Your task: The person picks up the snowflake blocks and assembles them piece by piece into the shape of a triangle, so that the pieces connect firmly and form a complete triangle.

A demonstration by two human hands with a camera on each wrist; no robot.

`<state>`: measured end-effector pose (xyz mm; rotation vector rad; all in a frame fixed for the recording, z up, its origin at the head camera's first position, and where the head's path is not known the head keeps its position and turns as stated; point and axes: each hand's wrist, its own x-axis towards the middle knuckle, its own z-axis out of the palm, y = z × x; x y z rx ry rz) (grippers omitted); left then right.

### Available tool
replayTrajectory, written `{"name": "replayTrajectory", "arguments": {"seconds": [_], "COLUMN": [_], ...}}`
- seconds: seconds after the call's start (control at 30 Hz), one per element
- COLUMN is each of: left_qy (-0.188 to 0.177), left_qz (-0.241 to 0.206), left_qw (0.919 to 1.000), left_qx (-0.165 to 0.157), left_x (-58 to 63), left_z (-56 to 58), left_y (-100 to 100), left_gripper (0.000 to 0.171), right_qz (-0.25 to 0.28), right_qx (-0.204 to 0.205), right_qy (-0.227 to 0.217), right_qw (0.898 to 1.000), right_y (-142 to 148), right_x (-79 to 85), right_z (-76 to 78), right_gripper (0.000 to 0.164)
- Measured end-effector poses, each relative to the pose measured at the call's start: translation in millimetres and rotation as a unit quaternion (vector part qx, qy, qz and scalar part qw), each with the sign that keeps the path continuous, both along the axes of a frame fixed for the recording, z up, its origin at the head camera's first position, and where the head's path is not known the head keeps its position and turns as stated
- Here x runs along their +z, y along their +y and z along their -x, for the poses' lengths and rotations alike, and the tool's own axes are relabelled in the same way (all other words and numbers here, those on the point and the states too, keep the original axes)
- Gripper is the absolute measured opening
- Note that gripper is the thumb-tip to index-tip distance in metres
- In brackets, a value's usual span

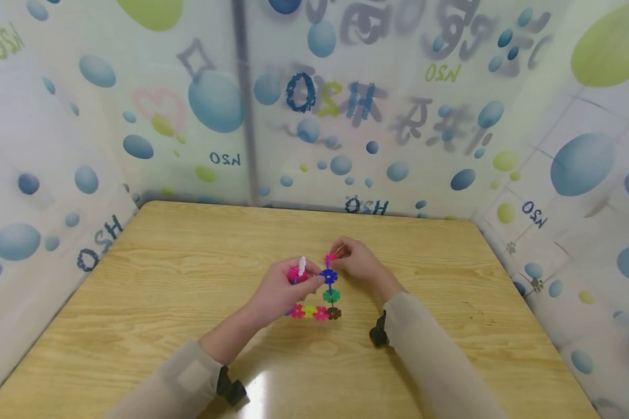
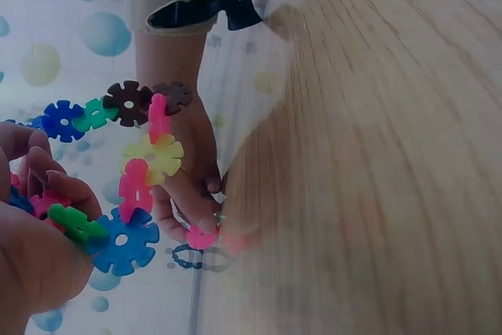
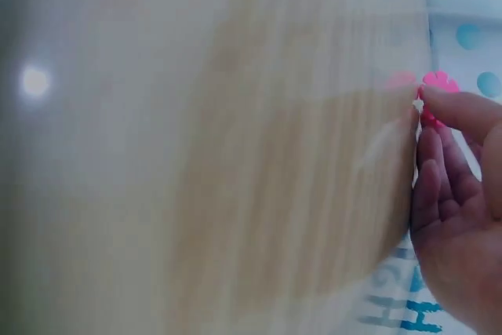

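A chain of toothed plastic snowflake discs is linked edge to edge, bending at a brown disc (image 1: 334,313). My left hand (image 1: 280,291) holds the chain, its thumb at a dark blue disc (image 1: 328,276) above a green disc (image 1: 332,295). Pink and white discs (image 1: 301,266) stick up by the left fingers. In the left wrist view, a yellow disc (image 2: 153,156) and a blue disc (image 2: 123,242) belong to the chain's loop. My right hand (image 1: 357,261) pinches a pink disc (image 3: 441,81) at the chain's upper end; whether they are joined, I cannot tell.
Beneath both hands spreads a glossy wooden table (image 1: 188,250). Patterned curtains (image 1: 314,145) enclose its back and sides. Each wrist carries a black strapped device, such as the one on the right sleeve (image 1: 379,331).
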<state>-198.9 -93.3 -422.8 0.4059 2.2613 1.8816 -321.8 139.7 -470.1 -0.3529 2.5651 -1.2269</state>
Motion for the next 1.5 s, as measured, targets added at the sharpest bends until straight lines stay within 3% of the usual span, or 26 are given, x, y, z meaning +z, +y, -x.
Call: {"name": "replayTrajectory", "arguments": {"seconds": [0.13, 0.27, 0.43, 0.6, 0.73, 0.87, 1.0, 1.5], "left_qy": [-0.001, 0.003, 0.012, 0.022, 0.031, 0.034, 0.032, 0.026], "left_qz": [0.006, 0.012, 0.029, 0.035, 0.042, 0.043, 0.042, 0.025], "left_qw": [1.0, 0.9999, 0.9992, 0.9981, 0.997, 0.9963, 0.9962, 0.9955], "left_qx": [-0.007, -0.011, -0.027, -0.047, -0.058, -0.066, -0.07, -0.088], "left_x": [-0.2, -0.1, 2.0, 3.9, 4.0, 3.3, 2.2, 2.2], "left_z": [0.2, -0.2, -1.3, -1.8, -0.9, -0.7, -0.6, -0.5], "left_y": [3.9, 8.7, 14.6, 19.8, 24.3, 27.8, 29.0, 28.6], "left_gripper": [0.014, 0.014, 0.014, 0.014, 0.014, 0.014, 0.015, 0.013], "right_qz": [0.019, 0.073, 0.148, 0.185, 0.213, 0.23, 0.222, 0.184], "right_qx": [-0.005, -0.002, 0.006, 0.006, 0.046, 0.1, 0.125, 0.134], "right_qy": [0.011, 0.033, 0.075, 0.103, 0.11, 0.134, 0.164, 0.195], "right_qw": [1.0, 0.997, 0.986, 0.977, 0.97, 0.959, 0.953, 0.954], "right_y": [11.4, 26.5, 44.8, 50.0, 44.6, 39.1, 34.5, 22.2], "right_x": [8.7, 23.5, 53.1, 85.9, 102.8, 105.8, 104.8, 105.9], "right_z": [-10.2, -20.6, -37.6, -60.7, -80.5, -92.4, -97.3, -102.2], "right_gripper": [0.014, 0.016, 0.022, 0.022, 0.018, 0.016, 0.014, 0.016]}}
